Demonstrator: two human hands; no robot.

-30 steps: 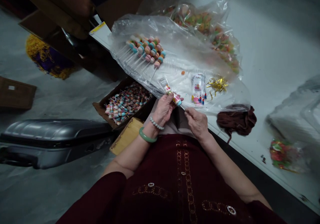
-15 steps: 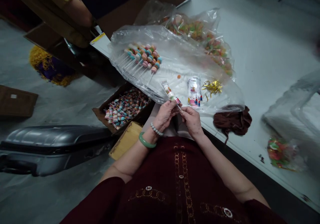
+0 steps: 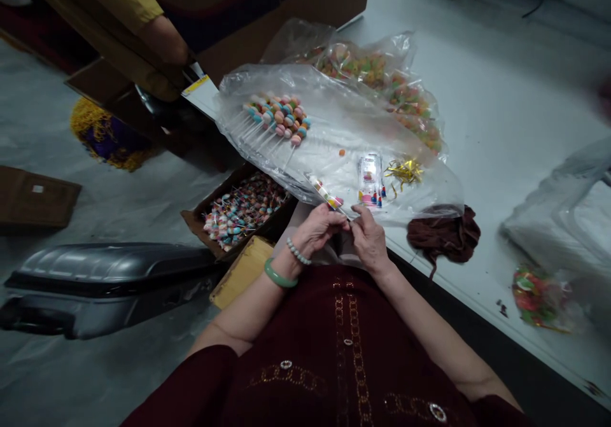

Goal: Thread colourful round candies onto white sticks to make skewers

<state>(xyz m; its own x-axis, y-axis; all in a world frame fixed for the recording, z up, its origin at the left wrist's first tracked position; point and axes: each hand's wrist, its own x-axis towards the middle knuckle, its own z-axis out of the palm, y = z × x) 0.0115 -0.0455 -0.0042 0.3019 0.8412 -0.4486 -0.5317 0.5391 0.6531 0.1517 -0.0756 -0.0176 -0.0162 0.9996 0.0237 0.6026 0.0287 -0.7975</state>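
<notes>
A candy stick in a clear printed wrapper slants up and left from my hands, over the near edge of the plastic sheet. Closed around its lower end is my left hand, with a beaded bracelet and a green bangle on the wrist. My right hand meets it there, fingers pinched at the stick's bottom tip; exactly what they grip is partly hidden. Just beyond lies a small stack of printed wrappers, beside a pile of gold twist ties. Unwrapped candy skewers lie in a bunch further left.
Clear plastic sheeting covers part of the white table. Bagged gummy candy sits behind. Left of my lap stand a carton of wrapped candy sticks and a grey suitcase. A brown cloth lies right; another person's arm shows upper left.
My hands have shifted slightly down and closer together at the stick's lower end. The view has tilted a little, so the surroundings sit lower in the picture.
</notes>
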